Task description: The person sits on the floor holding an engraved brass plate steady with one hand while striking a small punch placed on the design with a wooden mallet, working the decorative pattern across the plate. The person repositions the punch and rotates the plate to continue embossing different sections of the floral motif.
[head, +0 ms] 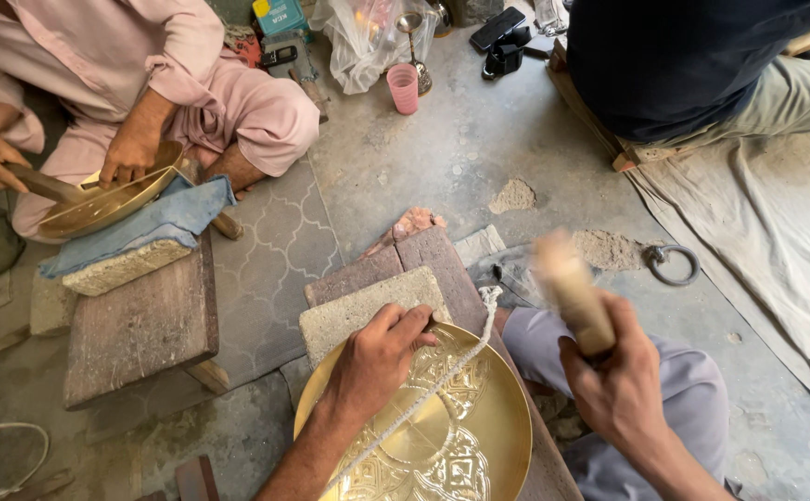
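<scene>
Both: left hand (pixel 377 357) at brass plate (pixel 479 408) rim.

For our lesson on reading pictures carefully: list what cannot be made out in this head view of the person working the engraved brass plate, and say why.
- Wooden mallet in the right hand: blurred by motion, head shape unclear.
- Tool under the left hand: hidden by the fingers.
- Brass plate: lower part cut off by the bottom edge.
- Plastic bag: contents too small and crumpled to tell.

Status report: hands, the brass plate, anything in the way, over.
Left hand pressed on brass plate. Right hand grips raised wooden mallet. White cord lies across plate.
</scene>
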`<act>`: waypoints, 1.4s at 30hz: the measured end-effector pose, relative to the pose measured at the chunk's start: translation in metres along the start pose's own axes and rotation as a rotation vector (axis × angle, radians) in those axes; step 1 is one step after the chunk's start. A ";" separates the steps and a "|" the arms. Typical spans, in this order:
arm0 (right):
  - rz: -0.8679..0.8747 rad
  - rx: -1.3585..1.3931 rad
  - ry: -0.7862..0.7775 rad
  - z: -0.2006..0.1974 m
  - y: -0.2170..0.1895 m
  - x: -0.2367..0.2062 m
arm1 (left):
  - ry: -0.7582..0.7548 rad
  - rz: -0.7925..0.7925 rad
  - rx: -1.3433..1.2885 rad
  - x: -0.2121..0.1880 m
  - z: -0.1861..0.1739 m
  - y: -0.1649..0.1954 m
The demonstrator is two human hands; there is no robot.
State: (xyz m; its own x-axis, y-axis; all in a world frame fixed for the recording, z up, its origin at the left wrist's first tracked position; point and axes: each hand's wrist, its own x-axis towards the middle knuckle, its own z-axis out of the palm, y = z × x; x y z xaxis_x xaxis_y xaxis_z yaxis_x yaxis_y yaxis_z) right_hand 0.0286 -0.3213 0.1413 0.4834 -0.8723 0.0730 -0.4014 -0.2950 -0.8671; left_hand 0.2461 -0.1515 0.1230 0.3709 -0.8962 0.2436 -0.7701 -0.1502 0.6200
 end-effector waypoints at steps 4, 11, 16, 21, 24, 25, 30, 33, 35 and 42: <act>-0.419 -0.683 -0.059 -0.006 0.004 0.000 | -0.040 0.013 0.027 -0.001 0.002 -0.003; -0.269 -0.146 0.006 -0.007 0.001 0.002 | -0.024 0.016 0.059 -0.003 0.006 -0.008; -0.291 -0.376 0.002 -0.003 -0.003 0.003 | 0.005 0.024 -0.030 -0.002 0.005 -0.006; -0.466 -0.647 0.019 0.004 -0.001 0.000 | -0.072 -0.080 0.039 -0.002 0.002 -0.002; 0.216 -0.018 -0.031 0.003 0.003 -0.001 | -0.007 -0.009 -0.009 -0.003 0.001 -0.002; 0.031 -0.271 -0.048 0.001 0.004 -0.002 | -0.014 0.002 -0.003 -0.004 0.001 -0.002; -0.352 -0.408 -0.033 -0.007 0.000 -0.003 | 0.007 0.042 0.014 -0.004 0.004 -0.006; -0.064 -0.050 -0.013 -0.006 -0.004 -0.004 | 0.048 0.058 0.054 -0.006 0.004 -0.006; -0.371 -0.487 0.040 -0.004 -0.004 -0.004 | 0.032 0.030 0.077 -0.007 0.006 -0.006; -0.424 -0.836 -0.010 -0.002 0.004 -0.007 | -0.038 -0.017 0.099 -0.009 0.008 -0.005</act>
State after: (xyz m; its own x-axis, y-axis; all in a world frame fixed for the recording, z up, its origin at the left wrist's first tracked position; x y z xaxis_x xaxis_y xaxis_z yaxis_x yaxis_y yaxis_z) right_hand 0.0227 -0.3172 0.1385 0.7225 -0.6254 0.2947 -0.6171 -0.7756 -0.1330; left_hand 0.2423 -0.1464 0.1122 0.3658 -0.9080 0.2041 -0.8120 -0.2043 0.5467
